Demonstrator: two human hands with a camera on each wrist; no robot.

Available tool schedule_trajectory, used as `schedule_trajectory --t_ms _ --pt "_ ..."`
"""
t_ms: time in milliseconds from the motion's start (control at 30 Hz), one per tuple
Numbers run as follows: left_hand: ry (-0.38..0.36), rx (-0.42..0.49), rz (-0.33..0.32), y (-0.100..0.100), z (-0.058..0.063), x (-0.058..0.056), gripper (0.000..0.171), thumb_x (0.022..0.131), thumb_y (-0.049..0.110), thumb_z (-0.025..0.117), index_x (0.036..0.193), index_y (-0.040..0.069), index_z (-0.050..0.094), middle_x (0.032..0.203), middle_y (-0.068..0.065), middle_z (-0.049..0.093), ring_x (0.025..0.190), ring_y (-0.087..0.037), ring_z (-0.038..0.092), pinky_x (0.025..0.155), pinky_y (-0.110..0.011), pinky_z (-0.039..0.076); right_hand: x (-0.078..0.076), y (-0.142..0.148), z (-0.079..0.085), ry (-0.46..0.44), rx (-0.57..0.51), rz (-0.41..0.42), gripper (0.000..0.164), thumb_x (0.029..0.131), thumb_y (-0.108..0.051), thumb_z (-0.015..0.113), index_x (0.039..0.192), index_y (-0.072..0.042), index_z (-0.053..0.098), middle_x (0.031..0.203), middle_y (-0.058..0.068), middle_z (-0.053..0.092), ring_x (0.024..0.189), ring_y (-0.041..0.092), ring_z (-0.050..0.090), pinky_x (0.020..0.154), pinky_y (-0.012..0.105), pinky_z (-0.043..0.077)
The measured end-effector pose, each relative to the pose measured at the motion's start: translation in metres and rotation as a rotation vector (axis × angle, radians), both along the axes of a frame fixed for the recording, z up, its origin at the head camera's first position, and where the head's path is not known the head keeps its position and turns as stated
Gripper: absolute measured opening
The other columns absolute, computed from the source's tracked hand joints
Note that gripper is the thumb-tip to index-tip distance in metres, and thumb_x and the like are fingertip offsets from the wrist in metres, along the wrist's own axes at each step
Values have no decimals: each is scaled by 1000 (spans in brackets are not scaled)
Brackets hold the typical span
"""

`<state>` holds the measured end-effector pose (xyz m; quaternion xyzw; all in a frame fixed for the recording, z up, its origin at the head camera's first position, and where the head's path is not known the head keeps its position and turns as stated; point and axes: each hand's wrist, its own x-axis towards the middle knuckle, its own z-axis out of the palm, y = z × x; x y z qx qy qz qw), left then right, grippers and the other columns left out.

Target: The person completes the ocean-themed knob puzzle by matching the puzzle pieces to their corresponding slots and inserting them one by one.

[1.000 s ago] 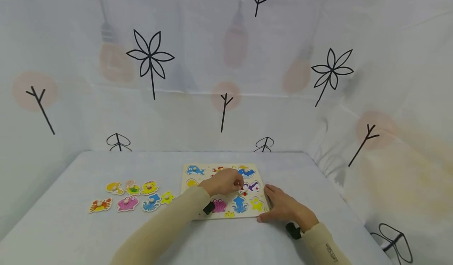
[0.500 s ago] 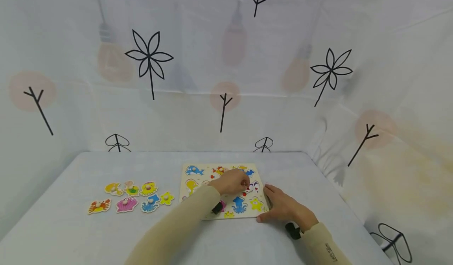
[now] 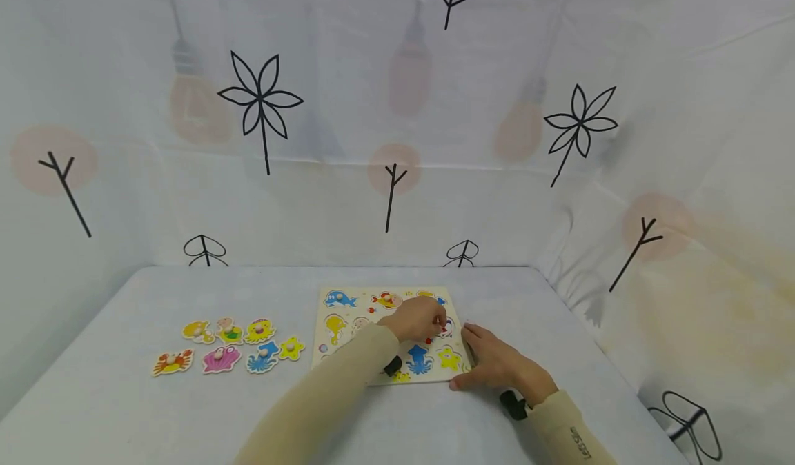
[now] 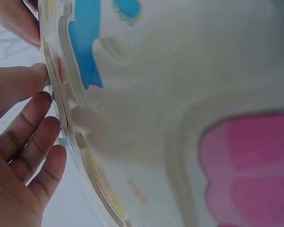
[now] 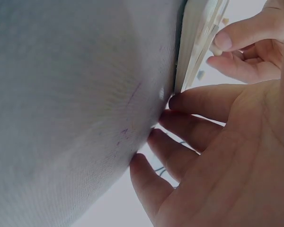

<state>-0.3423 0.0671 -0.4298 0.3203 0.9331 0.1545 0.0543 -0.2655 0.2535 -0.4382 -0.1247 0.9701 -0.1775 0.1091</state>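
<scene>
My left hand (image 3: pixel 417 319) reaches over the right side of a puzzle board (image 3: pixel 317 354) with sea-animal pictures. In the right wrist view, its thumb and forefinger pinch the pale knob (image 5: pixel 217 48) of a puzzle piece. That piece (image 3: pixel 447 328) shows only in part, with white and red, at the board's right-middle spot; its animal is hidden, and I cannot tell whether it is seated. My right hand (image 3: pixel 499 360) rests along the board's right edge, its fingers extended and their tips touching the cloth beside it. A whale piece (image 3: pixel 340 299) and a red-yellow fish piece (image 3: pixel 387 300) lie in the board's far row.
Several loose knobbed pieces lie left of the board: a crab (image 3: pixel 172 362), a pink shell (image 3: pixel 221 359), a blue squid-like piece (image 3: pixel 262 357), a yellow star (image 3: pixel 291 348) and others behind. A white cloth (image 3: pixel 155 417) covers the table; a patterned curtain (image 3: pixel 323 210) hangs behind.
My left hand has moved rightward across the board with the piece, baring the yellow picture and the fish on the left and covering more of the right. The right hand stays at the edge.
</scene>
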Motion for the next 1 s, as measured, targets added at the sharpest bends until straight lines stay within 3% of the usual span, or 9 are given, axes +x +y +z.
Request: schedule_trajectory --t_ms 300,1000 --pt "-50 16 25 5 1 1 5 92 23 64 91 24 69 86 14 59 79 -6 51 73 -23 44 0 1 -1 11 0 20 116 58 -63 81 146 -3 35 151 14 29 137 34 29 107 52 29" --pt "-65 10 69 10 2 1 7 90 25 67 84 22 66 78 11 56 71 -7 52 65 -23 42 0 1 0 20 6 22 116 59 -63 81 146 -2 35 151 15 29 138 34 29 107 50 29"
